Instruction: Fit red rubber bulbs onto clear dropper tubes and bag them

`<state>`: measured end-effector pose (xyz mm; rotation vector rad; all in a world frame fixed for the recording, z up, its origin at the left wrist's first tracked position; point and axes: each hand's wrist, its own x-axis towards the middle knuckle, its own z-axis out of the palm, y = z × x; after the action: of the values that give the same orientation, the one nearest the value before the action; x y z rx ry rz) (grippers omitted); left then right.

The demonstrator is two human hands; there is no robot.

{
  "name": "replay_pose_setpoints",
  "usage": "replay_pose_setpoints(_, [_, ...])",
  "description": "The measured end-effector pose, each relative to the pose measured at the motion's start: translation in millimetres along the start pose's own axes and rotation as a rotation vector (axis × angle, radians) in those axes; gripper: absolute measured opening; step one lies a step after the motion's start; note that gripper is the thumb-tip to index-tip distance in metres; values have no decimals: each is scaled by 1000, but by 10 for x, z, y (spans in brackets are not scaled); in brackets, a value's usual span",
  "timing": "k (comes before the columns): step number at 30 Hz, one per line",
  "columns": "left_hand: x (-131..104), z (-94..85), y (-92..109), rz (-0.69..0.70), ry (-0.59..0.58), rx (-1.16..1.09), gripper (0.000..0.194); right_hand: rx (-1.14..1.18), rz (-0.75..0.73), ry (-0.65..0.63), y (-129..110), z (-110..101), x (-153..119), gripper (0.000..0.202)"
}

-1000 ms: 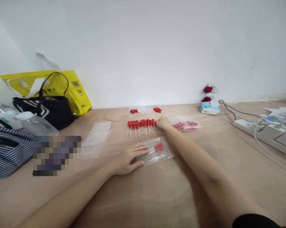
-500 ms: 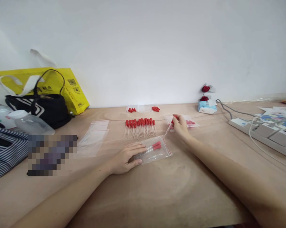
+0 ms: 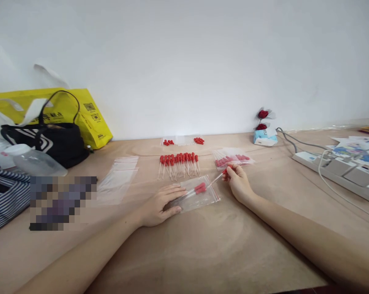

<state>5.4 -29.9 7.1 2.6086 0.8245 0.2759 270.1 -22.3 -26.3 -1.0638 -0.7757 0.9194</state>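
Observation:
My left hand (image 3: 162,205) lies flat with fingers stretched out, pressing on a clear zip bag (image 3: 196,202). Inside the bag are droppers (image 3: 200,188) with red rubber bulbs and clear tubes; my fingers hide their lower ends. Pinched by its red bulb in my right hand (image 3: 238,181) is another dropper (image 3: 216,179), tilted, its tip at the bag's red-striped mouth. Beyond the bag, several red-bulbed droppers (image 3: 178,163) lie in a row. Just past my right hand sits a filled bag of droppers (image 3: 233,157).
Flat clear zip bags (image 3: 119,177) lie left of the droppers. More bagged droppers (image 3: 168,142) rest by the wall. At left stand a yellow bag (image 3: 98,122), a black bag (image 3: 61,143) and a plastic bottle (image 3: 39,161). A power strip (image 3: 334,167) with cables is at right.
My right hand has moved down and nearer with its dropper, bringing the tip to the bag's mouth. My left hand stays on the bag. The whole view has shifted slightly.

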Motion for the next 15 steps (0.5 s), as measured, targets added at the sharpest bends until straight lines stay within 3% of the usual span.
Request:
replay_pose_setpoints(4, [-3,5,-11,-4,-5,10,44,60,79,-87,-12,8,-64,27])
replay_pose_setpoints(11, [5,-1,-4,4,6,6,44,-57,-65,71,-97,-203,131,21])
replay_pose_setpoints(15, [10,-3,6,-7,1,7,43,-117,-110,90,-87,-268,172,21])
